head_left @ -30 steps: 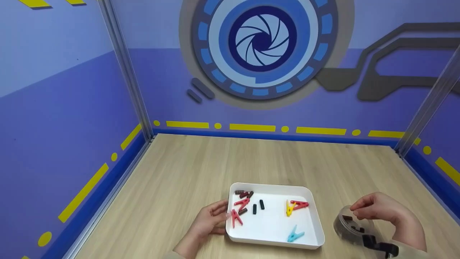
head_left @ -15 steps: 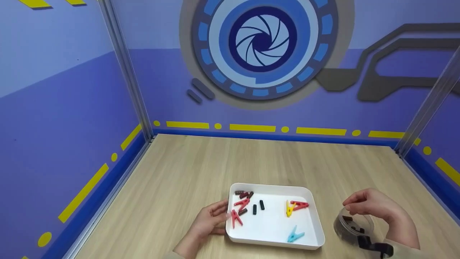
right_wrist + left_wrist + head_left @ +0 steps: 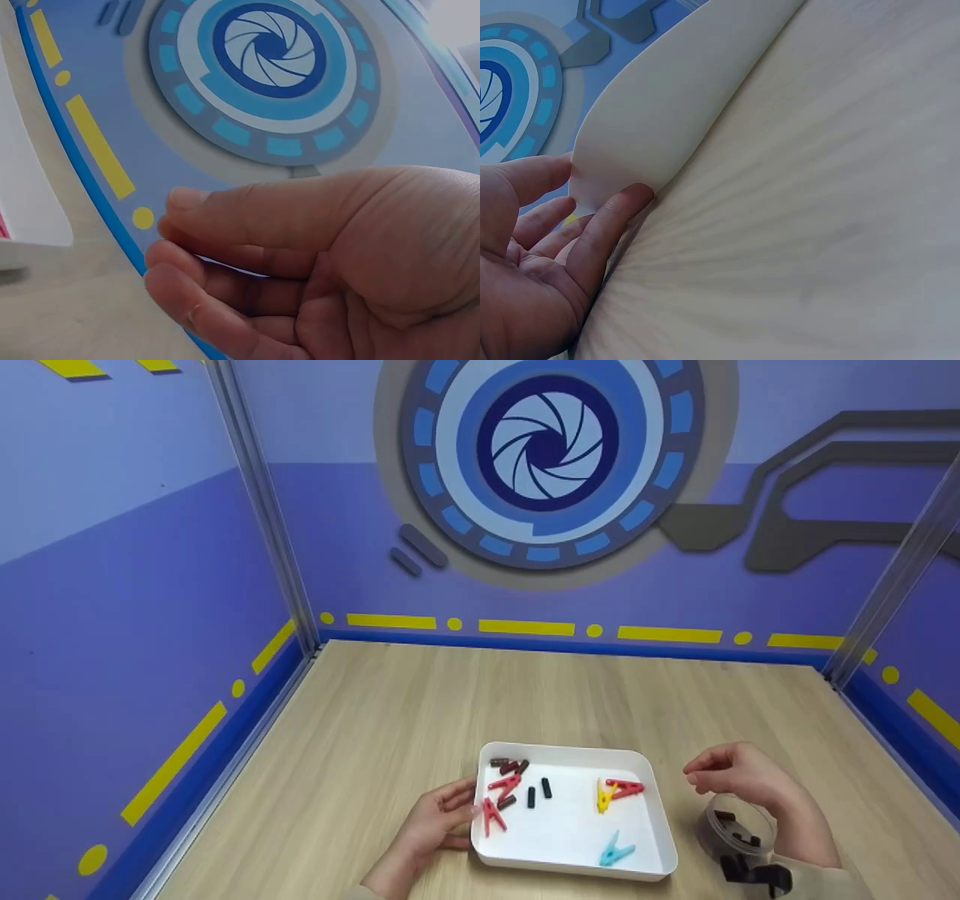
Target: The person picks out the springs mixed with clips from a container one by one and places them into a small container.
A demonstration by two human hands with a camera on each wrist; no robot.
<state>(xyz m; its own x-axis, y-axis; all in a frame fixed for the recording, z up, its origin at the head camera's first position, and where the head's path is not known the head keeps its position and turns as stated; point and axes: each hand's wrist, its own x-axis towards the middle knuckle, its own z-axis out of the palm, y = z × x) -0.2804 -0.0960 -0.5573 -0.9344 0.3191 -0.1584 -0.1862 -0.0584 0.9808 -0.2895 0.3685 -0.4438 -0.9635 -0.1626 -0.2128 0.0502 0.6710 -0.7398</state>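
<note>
A shallow white tray (image 3: 555,840) sits on the table, and my left hand (image 3: 433,819) rests its fingertips against the left side, thumb at the rim. In the left wrist view the fingers touch the tray's outer wall (image 3: 660,97). My right hand (image 3: 742,772) is over the table between tray and container, its thumb and fingertips close together with nothing visible between them. Inside the tray, red clothespins (image 3: 492,817) and small brown pieces (image 3: 507,801) lie at the left, black pieces (image 3: 532,797) near the middle, and yellow (image 3: 604,799) and light blue (image 3: 616,851) clothespins at the right.
Just below my right hand stands a clear round container (image 3: 709,836) with brown and black pieces inside. A black strap (image 3: 750,874) is at the right wrist. Blue printed walls (image 3: 420,495) with metal corner posts (image 3: 270,525) enclose the wooden table (image 3: 375,720).
My right hand has moved from over the container's rim, leftward and slightly farther back, toward the tray. The left hand and the tray's contents stay as they were.
</note>
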